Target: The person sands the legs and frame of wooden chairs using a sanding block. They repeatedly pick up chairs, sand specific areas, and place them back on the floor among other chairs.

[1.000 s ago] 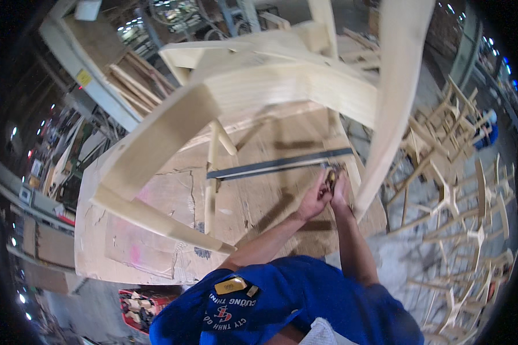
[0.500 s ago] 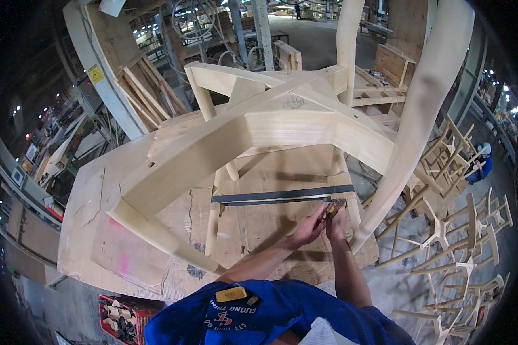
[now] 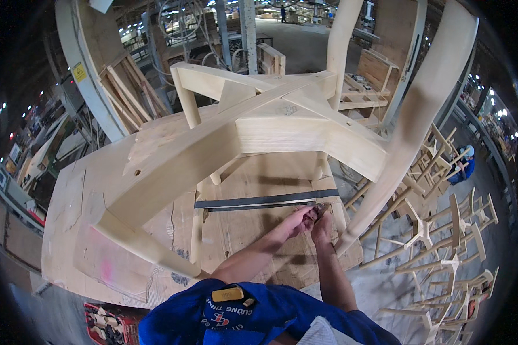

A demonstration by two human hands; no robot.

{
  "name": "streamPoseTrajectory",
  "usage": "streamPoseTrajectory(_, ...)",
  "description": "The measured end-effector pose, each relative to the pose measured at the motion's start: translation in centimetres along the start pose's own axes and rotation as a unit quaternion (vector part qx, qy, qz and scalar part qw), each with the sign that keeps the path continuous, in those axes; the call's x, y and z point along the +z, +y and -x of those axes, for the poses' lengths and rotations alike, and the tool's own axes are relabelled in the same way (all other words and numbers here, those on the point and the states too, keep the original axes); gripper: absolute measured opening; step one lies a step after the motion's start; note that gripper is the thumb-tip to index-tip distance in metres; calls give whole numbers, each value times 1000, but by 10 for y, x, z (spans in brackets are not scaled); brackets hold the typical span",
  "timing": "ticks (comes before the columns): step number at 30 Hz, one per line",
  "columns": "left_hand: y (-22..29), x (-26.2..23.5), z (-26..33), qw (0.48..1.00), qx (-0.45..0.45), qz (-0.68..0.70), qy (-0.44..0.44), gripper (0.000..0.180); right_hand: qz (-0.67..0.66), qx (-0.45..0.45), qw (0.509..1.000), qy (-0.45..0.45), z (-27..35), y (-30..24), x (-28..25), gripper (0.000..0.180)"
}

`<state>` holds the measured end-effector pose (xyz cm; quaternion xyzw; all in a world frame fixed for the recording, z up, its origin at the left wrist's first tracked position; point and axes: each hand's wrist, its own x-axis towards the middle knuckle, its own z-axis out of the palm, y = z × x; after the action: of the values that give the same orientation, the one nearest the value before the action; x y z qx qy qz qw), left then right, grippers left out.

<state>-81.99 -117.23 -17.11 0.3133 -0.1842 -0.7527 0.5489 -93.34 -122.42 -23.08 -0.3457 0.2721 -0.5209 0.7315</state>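
Observation:
A pale wooden chair frame lies with its crossed rails and legs raised above a cardboard-covered table. A dark strap runs across the lower part of the frame, between two legs. At the strap's right end is a small dark metal piece, possibly its buckle; the fingers partly hide it. My left hand closes on this piece from the left. Beside it, my right hand is wrapped round its right side, close to the frame's right leg.
Cardboard covers the tabletop. Several wooden chair frames stand on the floor at right, where a person in blue works. A red crate of small pieces stands at lower left. Planks lean on a post behind.
The whole view has shifted slightly, so the scene sits further left. Both hands stay together at the strap's right end, with their fingers turned a little differently around the dark piece.

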Motion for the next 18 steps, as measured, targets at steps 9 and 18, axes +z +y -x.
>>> streamPoseTrajectory(9,10,-6,4,980,-139,86,-113,29,-23,68,997,-10,4,6,-12,45)
streamPoseTrajectory(18,4,-12,-17,980,-178,20,-85,59,-15,20,1000,5,0,16,-29,54)
